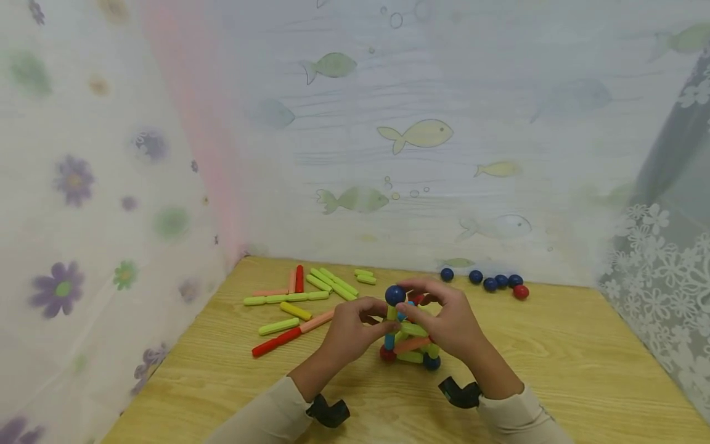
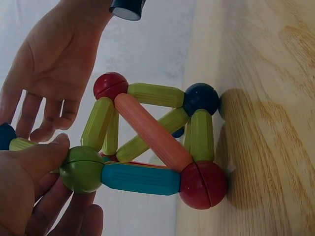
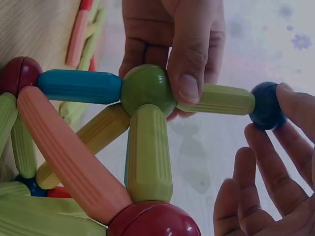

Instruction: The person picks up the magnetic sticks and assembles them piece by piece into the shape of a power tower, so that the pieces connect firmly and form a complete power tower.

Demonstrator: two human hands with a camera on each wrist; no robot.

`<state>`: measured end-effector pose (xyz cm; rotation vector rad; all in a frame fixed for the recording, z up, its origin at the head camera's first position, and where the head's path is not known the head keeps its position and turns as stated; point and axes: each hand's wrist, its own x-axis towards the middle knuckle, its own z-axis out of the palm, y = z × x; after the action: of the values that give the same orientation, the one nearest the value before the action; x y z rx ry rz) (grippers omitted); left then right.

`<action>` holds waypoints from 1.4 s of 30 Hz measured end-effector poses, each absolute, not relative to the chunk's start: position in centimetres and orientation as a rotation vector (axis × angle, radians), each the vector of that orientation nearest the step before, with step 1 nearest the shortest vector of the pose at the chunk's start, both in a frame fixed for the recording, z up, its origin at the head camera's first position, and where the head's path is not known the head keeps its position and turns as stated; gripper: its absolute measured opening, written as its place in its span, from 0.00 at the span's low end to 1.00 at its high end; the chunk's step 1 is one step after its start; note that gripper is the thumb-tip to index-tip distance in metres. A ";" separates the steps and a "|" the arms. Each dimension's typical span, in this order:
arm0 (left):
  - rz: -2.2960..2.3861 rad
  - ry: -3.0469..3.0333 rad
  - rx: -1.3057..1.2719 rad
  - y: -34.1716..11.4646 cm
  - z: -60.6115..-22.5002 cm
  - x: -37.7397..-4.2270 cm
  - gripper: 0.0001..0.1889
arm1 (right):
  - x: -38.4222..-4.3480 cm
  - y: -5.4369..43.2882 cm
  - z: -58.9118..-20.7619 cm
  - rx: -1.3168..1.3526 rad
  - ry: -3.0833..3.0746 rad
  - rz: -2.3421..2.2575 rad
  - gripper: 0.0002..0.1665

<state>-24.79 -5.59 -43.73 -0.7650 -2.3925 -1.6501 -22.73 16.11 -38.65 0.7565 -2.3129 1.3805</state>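
Observation:
A frame of magnetic rods and balls stands on the table, with a red ball and a dark blue ball at its base. One corner rises through a blue rod to a green ball, then a light green rod topped by a dark blue ball. My left hand pinches that light green rod close to the green ball. Thumb and fingertips of my right hand hold the top dark blue ball. An orange rod slants across one side. My fingers partly cover the frame in the head view.
Loose rods lie left of the frame, among them a red rod, a yellow rod and a row of light green rods. Several dark blue balls and one red ball sit along the back right, near the fish-print curtain.

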 end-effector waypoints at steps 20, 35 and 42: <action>-1.619 -2.416 -0.744 -5.5 -43.7 -24.7 0.17 | -24.7 21.2 -41.9 0.933 -2.526 1.431 0.23; -1.499 -2.587 -0.473 -14.9 -42.4 -29.2 0.13 | -23.7 22.7 -42.0 0.758 -2.568 1.188 0.23; -1.569 -2.533 -0.100 -24.9 -44.0 -32.4 0.16 | -23.4 22.9 -42.0 0.711 -2.568 1.158 0.22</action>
<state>-32.44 -24.90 -43.98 -0.1001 -2.5335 -1.5688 -23.36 22.89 -42.02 0.7109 -2.5680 1.1584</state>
